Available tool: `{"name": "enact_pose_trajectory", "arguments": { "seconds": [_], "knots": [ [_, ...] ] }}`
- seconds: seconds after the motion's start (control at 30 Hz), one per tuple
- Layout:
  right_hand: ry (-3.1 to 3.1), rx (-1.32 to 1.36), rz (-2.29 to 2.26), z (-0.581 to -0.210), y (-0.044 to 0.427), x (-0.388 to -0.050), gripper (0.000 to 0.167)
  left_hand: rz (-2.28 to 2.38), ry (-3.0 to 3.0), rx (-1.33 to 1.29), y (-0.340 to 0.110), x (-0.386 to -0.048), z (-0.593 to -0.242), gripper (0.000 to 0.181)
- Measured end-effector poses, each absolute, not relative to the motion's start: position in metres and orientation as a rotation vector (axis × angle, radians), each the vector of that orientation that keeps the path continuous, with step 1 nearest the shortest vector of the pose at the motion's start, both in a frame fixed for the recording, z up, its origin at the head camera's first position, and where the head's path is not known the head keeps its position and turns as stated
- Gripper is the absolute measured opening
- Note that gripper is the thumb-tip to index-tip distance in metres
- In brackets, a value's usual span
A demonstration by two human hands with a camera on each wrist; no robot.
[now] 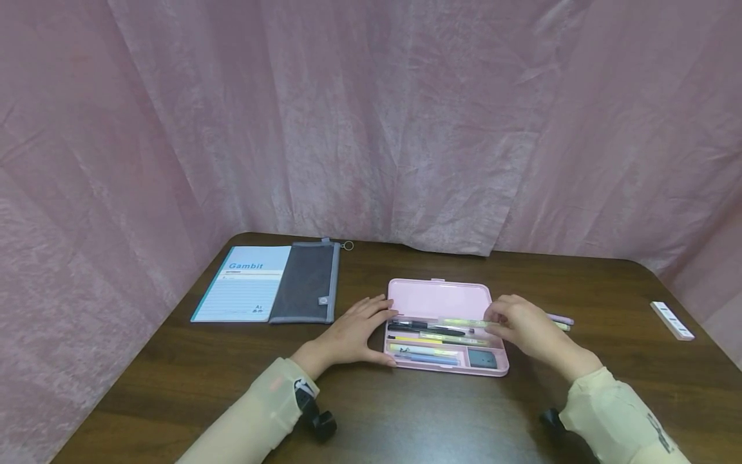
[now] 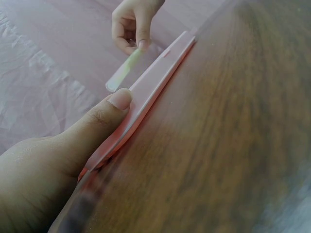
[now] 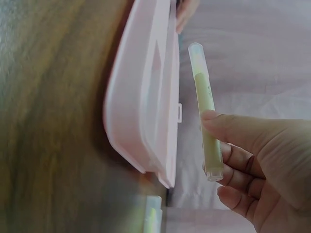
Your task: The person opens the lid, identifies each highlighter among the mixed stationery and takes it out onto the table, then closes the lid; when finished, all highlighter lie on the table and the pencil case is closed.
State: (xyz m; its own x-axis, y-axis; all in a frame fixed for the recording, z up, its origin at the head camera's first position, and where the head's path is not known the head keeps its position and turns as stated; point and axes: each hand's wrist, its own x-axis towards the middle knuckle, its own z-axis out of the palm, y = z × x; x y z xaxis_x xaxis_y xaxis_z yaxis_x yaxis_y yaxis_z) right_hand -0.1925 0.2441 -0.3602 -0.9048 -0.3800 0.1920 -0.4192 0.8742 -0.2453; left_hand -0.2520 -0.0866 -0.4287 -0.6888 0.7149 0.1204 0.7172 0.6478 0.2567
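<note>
An open pink pencil case (image 1: 440,299) lies on the table with pens and a dark eraser-like block (image 1: 482,359) in its compartments. The left hand (image 1: 350,335) rests at its left side, fingers spread, the thumb touching the case edge, as the left wrist view also shows. Between thumb and fingers, the right hand (image 1: 530,328) pinches a yellow-green highlighter (image 3: 209,121) with a clear cap, held above the right part of the case.
A Gambit notebook (image 1: 249,283) and a grey zip pouch (image 1: 307,283) lie to the left. Beyond the right hand are a purple pen (image 1: 561,319) and a light green one. A white box (image 1: 672,321) lies far right. A pink curtain hangs behind.
</note>
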Motion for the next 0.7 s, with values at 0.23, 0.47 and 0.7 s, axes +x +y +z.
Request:
{"name": "enact_pose_trajectory", "arguments": {
  "seconds": [0.23,0.47,0.7],
  "knots": [
    [-2.86,0.609,0.394,-0.353,0.254,-0.19,0.01,-0.449,-2.863,-1.222,-0.087,-0.252,-0.428,0.094],
    [-2.833,0.583,0.45,-0.349,0.265,-0.188,0.007,-0.461,-2.843,-1.23,-0.087,-0.251,-0.429,0.094],
    [-2.773,0.566,0.411,-0.351,0.28,-0.186,0.009,-0.461,-2.847,-1.228,-0.087,-0.251,-0.429,0.094]
  ]
}}
